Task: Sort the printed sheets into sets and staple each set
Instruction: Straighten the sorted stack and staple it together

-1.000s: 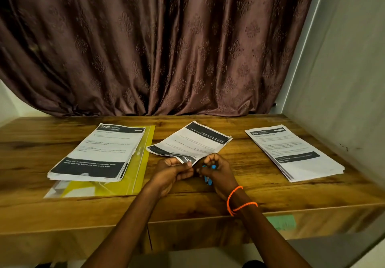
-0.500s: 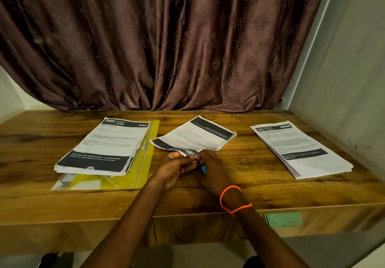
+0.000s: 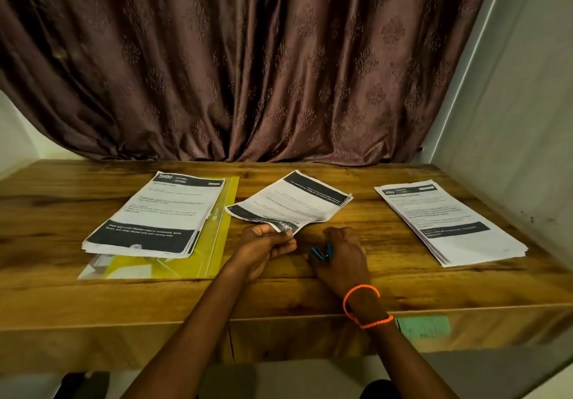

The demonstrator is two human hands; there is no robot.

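Head view shows a wooden surface (image 3: 387, 277) with a brown curtain (image 3: 248, 67) behind its back edge. The left hand (image 3: 263, 250) pinches the near corner of a small set of printed sheets (image 3: 291, 203) that lies at the middle of the surface, and this corner is lifted and curled. The right hand (image 3: 341, 259) is just beside it, near the front edge, with fingers curled around a small blue stapler (image 3: 322, 251), apart from the paper. One thick stack of sheets (image 3: 155, 215) lies near the left edge on a yellow plastic folder (image 3: 217, 243). Another stack (image 3: 446, 219) lies near the right edge. An orange bracelet (image 3: 362, 305) is on the right wrist.
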